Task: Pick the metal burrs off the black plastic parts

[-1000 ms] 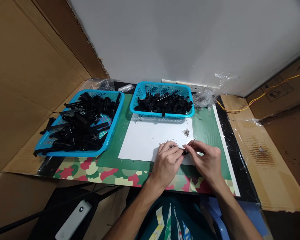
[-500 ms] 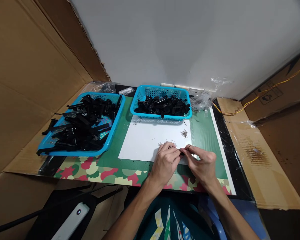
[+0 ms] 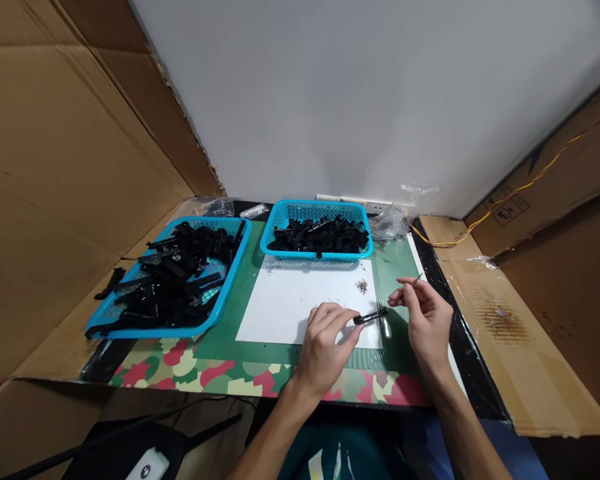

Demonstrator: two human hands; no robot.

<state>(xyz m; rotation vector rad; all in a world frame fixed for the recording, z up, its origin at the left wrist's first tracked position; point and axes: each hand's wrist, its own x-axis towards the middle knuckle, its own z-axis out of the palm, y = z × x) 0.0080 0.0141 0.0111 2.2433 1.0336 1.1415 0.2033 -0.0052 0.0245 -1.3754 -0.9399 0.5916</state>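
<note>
Between thumb and fingers, my left hand (image 3: 325, 343) pinches one end of a narrow black plastic part (image 3: 371, 317) with a long slot. The part is held over the right edge of a white sheet (image 3: 275, 313). My right hand (image 3: 427, 320) is raised to the right of the part, apart from it. A thin, dark, rod-like tool (image 3: 419, 277) sticks out above its curled fingers; its kind is too small to tell. Just beyond the black part, a little pile of tiny wiry metal pieces (image 3: 362, 287) lies on the sheet.
A blue basket (image 3: 267, 252) of small black parts stands behind the sheet. To the left is a wider blue tray (image 3: 223, 307) heaped with longer black parts. A small shiny clear item (image 3: 386, 327) lies on the green mat (image 3: 397, 267). Cardboard (image 3: 500, 300) borders the right.
My hands have moved apart; my right hand went right and up, away from the black part. More of the part shows in my left hand. The camera view has tilted upward.
</note>
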